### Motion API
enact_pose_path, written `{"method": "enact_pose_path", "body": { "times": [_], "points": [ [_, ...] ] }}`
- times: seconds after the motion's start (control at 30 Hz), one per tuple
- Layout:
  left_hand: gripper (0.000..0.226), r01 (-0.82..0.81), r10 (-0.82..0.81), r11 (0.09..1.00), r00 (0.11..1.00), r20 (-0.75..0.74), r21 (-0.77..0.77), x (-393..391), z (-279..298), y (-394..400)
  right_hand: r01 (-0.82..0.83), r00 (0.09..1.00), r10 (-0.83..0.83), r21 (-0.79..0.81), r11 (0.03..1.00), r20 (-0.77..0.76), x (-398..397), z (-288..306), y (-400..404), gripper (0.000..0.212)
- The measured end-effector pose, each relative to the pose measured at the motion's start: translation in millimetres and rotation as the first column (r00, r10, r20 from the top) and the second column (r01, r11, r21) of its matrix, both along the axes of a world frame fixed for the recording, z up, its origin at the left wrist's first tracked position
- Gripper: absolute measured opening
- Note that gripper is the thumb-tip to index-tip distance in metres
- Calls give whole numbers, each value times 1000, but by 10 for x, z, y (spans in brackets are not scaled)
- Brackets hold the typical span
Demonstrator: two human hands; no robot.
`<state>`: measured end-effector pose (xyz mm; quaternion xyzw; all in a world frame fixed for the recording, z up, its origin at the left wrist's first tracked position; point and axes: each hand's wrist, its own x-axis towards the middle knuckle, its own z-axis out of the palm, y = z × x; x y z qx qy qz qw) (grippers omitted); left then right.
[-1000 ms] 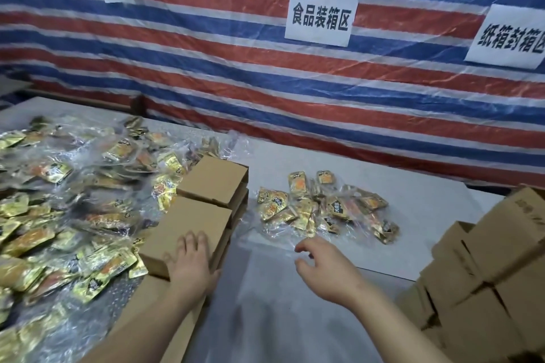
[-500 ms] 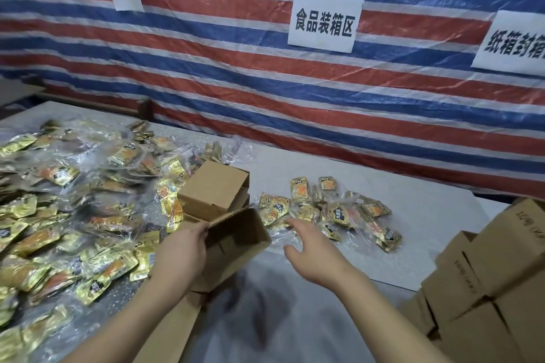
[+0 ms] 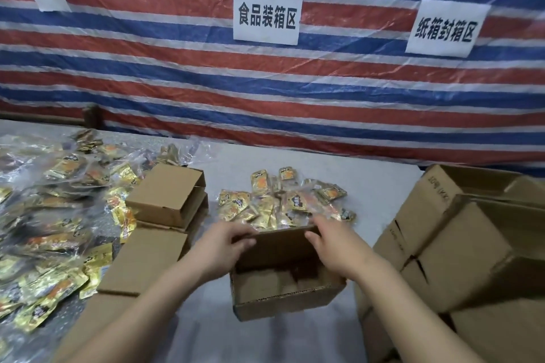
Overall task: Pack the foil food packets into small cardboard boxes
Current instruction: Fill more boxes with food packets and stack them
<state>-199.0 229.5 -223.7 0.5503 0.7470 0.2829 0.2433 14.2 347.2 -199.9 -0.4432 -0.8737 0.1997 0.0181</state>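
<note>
Box in hand: a small cardboard box (image 3: 283,283) sits on the table (image 3: 371,186) right in front of the person, top open, far flap standing up; no packets show inside, though part of the inside is dark.
Left hand: the left hand (image 3: 224,247) grips the far flap at its left corner, fingers curled over the edge.
Right hand: the right hand (image 3: 333,247) holds the same flap at its right end, fingers bent round it.
Packets: a small heap of foil packets (image 3: 280,203) lies just beyond the box, touching or nearly so; a far bigger spread (image 3: 53,215) covers the table to the left.
Other boxes: closed small boxes (image 3: 165,194) are stacked between the two heaps; whether they are filled I cannot tell.
Cartons: large cartons (image 3: 466,250) are piled at the right.
Progress: I would say this box is only being opened out; filling it, and nearly all the packets, is left.
</note>
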Motion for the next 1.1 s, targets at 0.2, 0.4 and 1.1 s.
{"method": "enact_pose_path", "body": {
  "times": [0.2,0.4,1.1],
  "points": [
    [15,45,-19,987,986,165,-156,448,-740,4,102,993,-96,-99,990,62,458,-819,-197,21],
    [14,-94,126,983,971,201,-159,730,-1534,-323,229,972,-206,-260,938,113,598,-1622,-590,23],
    [24,-176,161,980,976,-146,-96,-9,-2016,1006,343,935,-353,-321,883,29,522,-1763,4,56]
  ]
}}
